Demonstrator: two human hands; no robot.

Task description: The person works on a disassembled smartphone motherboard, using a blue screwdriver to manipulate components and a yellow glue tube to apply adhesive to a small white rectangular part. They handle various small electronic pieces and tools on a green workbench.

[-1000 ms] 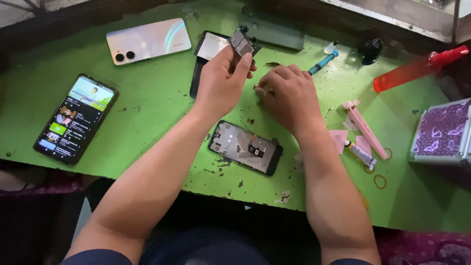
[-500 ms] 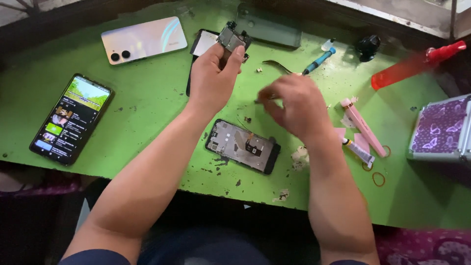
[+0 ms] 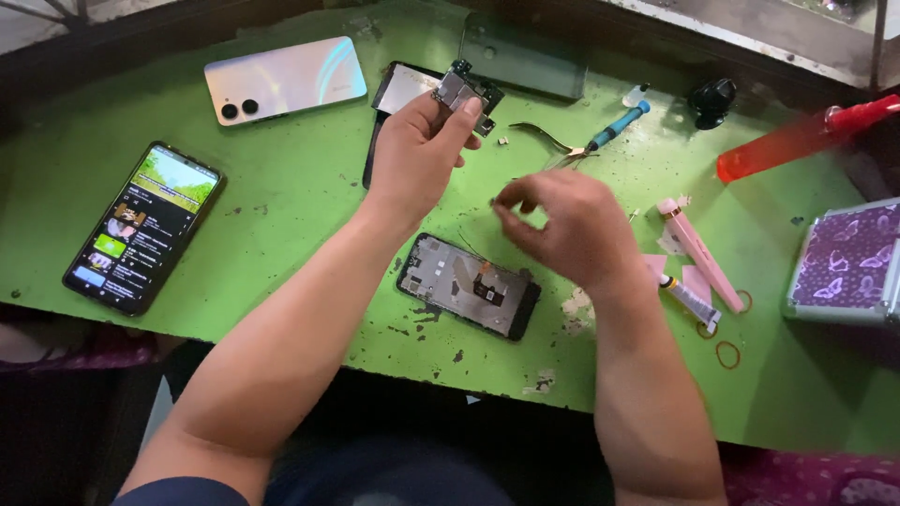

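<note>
Gripping a small circuit board (image 3: 466, 96) in the left hand (image 3: 417, 155), right hand (image 3: 562, 225) pinched near-closed, seemingly empty, above the opened phone (image 3: 469, 286), mid-disassembly, steadiness needed next.

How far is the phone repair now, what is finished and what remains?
Done: the opened phone frame lies bare on the green table, its board out. In hand: the left hand holds the circuit board; the right hand pinches something too small to tell. Left: the frame is uncovered, with no board in it.
</note>
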